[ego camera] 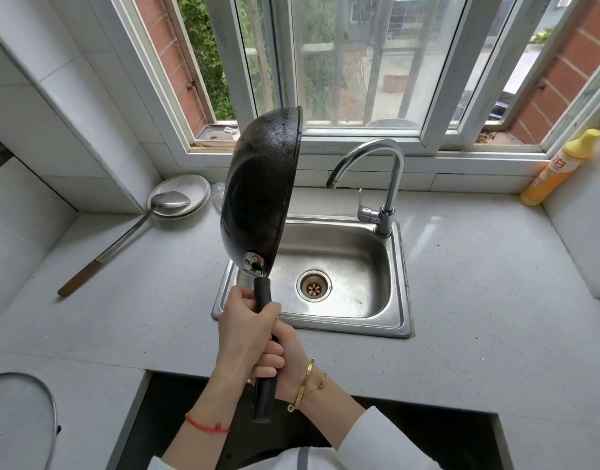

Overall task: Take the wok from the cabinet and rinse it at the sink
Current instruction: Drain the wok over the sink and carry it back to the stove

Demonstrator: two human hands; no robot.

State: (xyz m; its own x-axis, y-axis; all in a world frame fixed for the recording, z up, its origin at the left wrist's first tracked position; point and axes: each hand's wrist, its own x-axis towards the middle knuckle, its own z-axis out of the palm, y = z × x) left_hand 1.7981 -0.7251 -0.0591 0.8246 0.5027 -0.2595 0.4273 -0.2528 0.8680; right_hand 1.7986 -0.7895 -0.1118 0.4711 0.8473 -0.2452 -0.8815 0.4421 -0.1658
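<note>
1. Wok is held on edge over the left rim of the sink, dark underside facing the camera, open side turned right toward the faucet. Water beads show on the underside.
2. Grip: both hands are wrapped tight around the black handle, stacked. Left hand sits higher, nearer the wok; right hand just below it, fingers fully curled. Handle end sticks out beneath them.
3. Faucet stands at 3 o'clock of the wok, spout curving left toward it, apart from it. No water stream visible.
4. Drain sits mid-basin, unobstructed, at 4 o'clock of the wok's base.
5. At 9 o'clock of the wok: stacked white plates in the counter corner, a metal ladle with its bowl resting on them and its wooden-ended handle lying on the counter toward 7 o'clock.
6. Yellow detergent bottle leans in the far right corner, 3 o'clock, well apart.
7. Glass lid at the bottom-left, cut off by the frame edge.
8. Hidden: wok interior can't be seen; wok body blocks the sink's left rear corner and part of a clear item beside the plates, which I can't identify. Bottle label is too small to read.
</note>
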